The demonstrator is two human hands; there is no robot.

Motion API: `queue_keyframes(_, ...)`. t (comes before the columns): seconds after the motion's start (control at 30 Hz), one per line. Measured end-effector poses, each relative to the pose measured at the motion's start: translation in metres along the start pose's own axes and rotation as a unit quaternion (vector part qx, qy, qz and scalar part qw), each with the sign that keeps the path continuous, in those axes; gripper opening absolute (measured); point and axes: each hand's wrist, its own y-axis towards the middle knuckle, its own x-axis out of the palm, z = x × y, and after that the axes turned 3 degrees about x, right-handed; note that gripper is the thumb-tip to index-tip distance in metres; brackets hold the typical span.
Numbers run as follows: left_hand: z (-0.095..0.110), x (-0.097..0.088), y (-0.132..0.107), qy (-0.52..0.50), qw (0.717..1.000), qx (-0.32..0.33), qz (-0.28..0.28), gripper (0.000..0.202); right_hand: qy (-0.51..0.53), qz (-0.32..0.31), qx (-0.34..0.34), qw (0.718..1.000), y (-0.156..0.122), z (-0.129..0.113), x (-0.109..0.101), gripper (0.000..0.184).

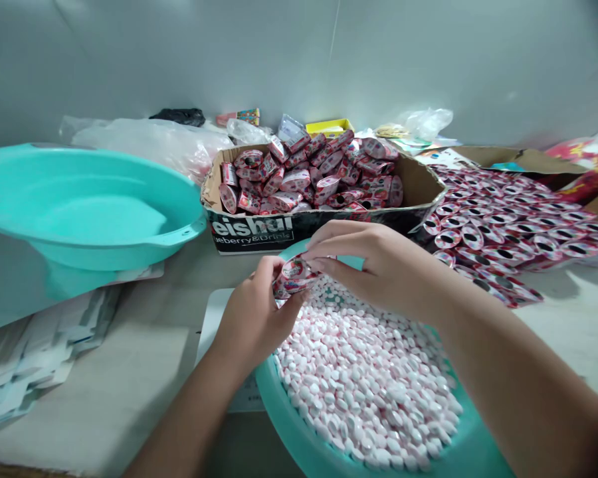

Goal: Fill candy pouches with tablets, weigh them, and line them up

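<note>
My left hand (pixel 256 315) grips a small red-and-pink printed candy box (pixel 294 273), thumb below and fingers behind it. My right hand (pixel 371 259) reaches across from the right, its fingertips closed on the box's right end. Both hands are above a turquoise basin (pixel 274 398) filled with small white and pale pink candy tablets (pixel 363 378). The far part of the basin is partly hidden by my hands. Whether tablets are inside the held box cannot be seen.
Behind stands a cardboard carton (pixel 323 219) heaped with similar candy boxes (pixel 309 176). Many boxes with dark oval openings (pixel 498 226) lie stacked at right. A second turquoise basin (pixel 179 232) is at left, above flat cardboard pieces (pixel 44 352). Plastic bags (pixel 149 143) lie along the wall.
</note>
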Motion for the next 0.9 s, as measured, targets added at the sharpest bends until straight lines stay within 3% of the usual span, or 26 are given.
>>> queue_keyframes(0.37,-0.001,0.000,0.000,-0.031,0.999,0.002,-0.009,0.035,0.048,-0.009,0.005,0.999,0.002,0.008,0.005,0.029)
queue_keyframes(0.6,0.001,0.001,-0.001,-0.035,0.999,-0.008,0.004,0.037,0.022,0.046,0.013,0.999,0.003,0.006,0.008,0.032)
queue_keyframes(0.9,0.001,0.000,-0.001,-0.036,0.999,-0.004,-0.005,0.039,-0.003,0.072,0.056,0.996,0.006,-0.003,0.010,0.027)
